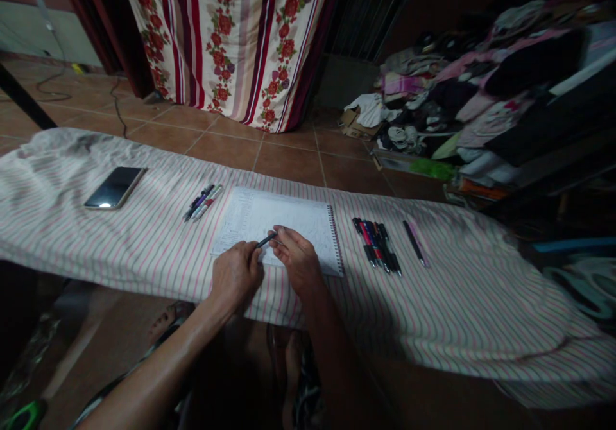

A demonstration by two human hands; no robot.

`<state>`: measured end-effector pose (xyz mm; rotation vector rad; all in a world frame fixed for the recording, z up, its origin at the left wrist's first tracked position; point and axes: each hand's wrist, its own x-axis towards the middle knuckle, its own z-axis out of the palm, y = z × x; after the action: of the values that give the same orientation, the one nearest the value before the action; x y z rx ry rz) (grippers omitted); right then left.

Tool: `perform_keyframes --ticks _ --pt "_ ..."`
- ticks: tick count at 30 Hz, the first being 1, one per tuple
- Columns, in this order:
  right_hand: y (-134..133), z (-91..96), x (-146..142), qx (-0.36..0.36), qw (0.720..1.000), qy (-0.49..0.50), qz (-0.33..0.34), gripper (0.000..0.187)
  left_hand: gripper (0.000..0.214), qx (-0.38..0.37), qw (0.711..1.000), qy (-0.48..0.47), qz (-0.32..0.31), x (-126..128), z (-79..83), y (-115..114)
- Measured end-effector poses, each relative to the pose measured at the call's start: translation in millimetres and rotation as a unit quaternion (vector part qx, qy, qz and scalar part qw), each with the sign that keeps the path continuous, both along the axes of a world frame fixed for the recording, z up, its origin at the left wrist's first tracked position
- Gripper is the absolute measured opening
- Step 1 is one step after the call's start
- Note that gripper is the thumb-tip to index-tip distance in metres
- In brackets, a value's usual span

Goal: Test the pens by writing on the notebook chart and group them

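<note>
A dark pen (265, 240) is held between my two hands, above the lower part of an open spiral notebook (293, 215). My left hand (235, 268) is closed around the pen's near end. With thumb and fingertips, my right hand (297, 257) pinches its far end. The notebook's page carries faint writing, and its wire binding runs down the right side. Left of the notebook lie a few pens (205, 202). To its right rests a bunch of several black, red and blue pens (376, 245), with a dark pen (414, 242) and a pinkish one farther right.
A striped cloth (462, 308) covers the long surface. A phone (115, 187) lies at its left. Beyond it are a tiled floor (231, 141), a floral curtain (226, 45) and a heap of clothes (433, 90) at the right.
</note>
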<state>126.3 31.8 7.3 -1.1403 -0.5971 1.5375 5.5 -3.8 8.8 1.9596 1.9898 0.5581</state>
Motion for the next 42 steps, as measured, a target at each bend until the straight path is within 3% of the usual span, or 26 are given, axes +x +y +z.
perform_keyframes --ticks 14,16,18,20,23,25,28,30,35,42 --pt "5 -4.6 4 0.016 0.999 0.011 -0.042 0.036 0.03 -0.027 1.0 -0.003 0.002 1 5.5 -2" --pt "8 -9.3 9 0.035 0.997 -0.041 -0.051 0.036 0.029 -0.033 0.999 0.002 0.003 0 6.9 -2" --pt "11 -15.1 16 0.068 0.984 -0.16 -0.042 0.034 0.029 -0.04 0.999 0.017 0.009 -1 8.5 -1" --pt "13 -20.5 25 0.105 0.935 -0.339 -0.017 0.03 0.029 -0.048 0.998 0.035 0.015 -2 9.6 -1" --pt "11 -26.4 36 0.177 0.789 -0.588 0.003 0.021 0.03 -0.055 0.997 0.056 0.014 -4 10.2 -1" --pt "9 -29.5 39 0.189 0.711 -0.677 0.006 0.019 0.03 -0.058 0.996 0.067 0.01 -5 10.2 -1" --pt "8 -34.6 39 0.194 0.659 -0.726 0.013 0.017 0.03 -0.06 0.995 0.077 0.002 -6 10.3 -1" --pt "10 -38.3 38 0.201 0.655 -0.728 0.018 0.017 0.03 -0.059 0.995 0.08 -0.003 -7 10.3 -2" --pt "14 -42.0 40 0.209 0.691 -0.691 0.032 0.019 0.029 -0.066 0.994 0.082 -0.005 -9 8.9 -2" --pt "11 -32.7 43 0.202 0.721 -0.662 0.044 0.025 0.03 -0.068 0.994 0.083 -0.005 -9 8.3 -2"
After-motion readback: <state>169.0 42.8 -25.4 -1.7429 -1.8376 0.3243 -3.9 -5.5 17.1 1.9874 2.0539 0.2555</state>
